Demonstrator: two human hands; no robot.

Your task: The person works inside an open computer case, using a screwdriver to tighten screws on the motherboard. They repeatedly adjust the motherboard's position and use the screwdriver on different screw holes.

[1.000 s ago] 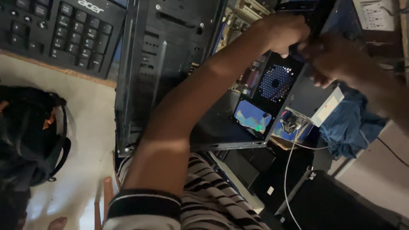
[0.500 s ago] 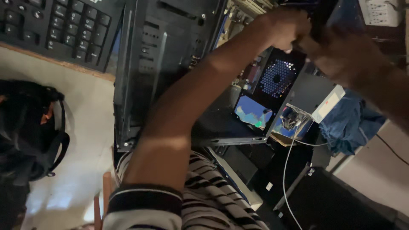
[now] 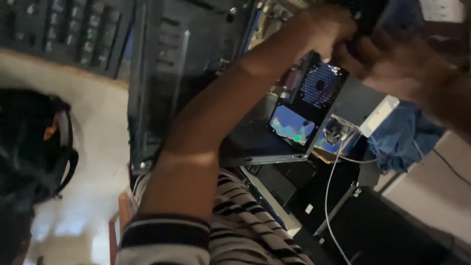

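Observation:
My left hand (image 3: 321, 27) reaches up over an open black computer case (image 3: 162, 98), fingers closed around a black part (image 3: 365, 17) at the top edge. My right hand (image 3: 392, 64) is blurred and sits just right of it, fingers curled against the same part; its grip is unclear. Below both hands sits a grey power supply (image 3: 353, 100) with a round fan grille (image 3: 321, 86). My striped sleeve (image 3: 171, 230) fills the lower middle.
A black keyboard (image 3: 59, 34) lies at the top left. A black bag (image 3: 34, 147) rests on the pale surface at left. A blue cloth (image 3: 402, 137), a white box (image 3: 380, 115), a white cable (image 3: 327, 196) and a black box (image 3: 392, 230) are at right.
Both hands have shifted slightly up and toward the top edge with the black part. The view has drifted, so the keyboard and bag sit closer to the left border.

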